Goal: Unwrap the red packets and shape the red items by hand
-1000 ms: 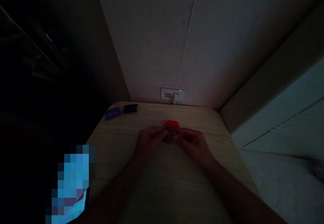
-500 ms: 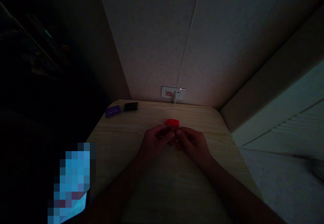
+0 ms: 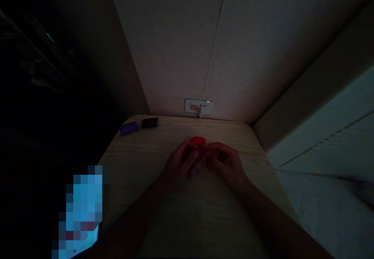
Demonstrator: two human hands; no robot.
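Note:
Over the middle of the table, my left hand (image 3: 181,161) and my right hand (image 3: 225,160) pinch a small red packet (image 3: 198,141) from its two sides. Its far end shows as a bright red lump. The near part looks like a thin, see-through wrapper (image 3: 196,167), which hangs between the thumbs and catches a little light. Both hands are closed, with thumbs against forefingers and the fingertips close together. Fingers and dim light hide how far the wrapper is torn or opened, and I cannot tell what the red stuff is.
On the wood-grain table (image 3: 163,134), a purple packet (image 3: 129,128) and a black packet (image 3: 150,123) lie at the far left corner. A wall socket (image 3: 199,106) with a plug sits behind the table. A lit, blurred-out screen (image 3: 87,200) is at the left edge.
The hands have drawn slightly closer together and shifted on the packet. More of the see-through wrapper now hangs below the fingers. The purple and black packets have stayed put.

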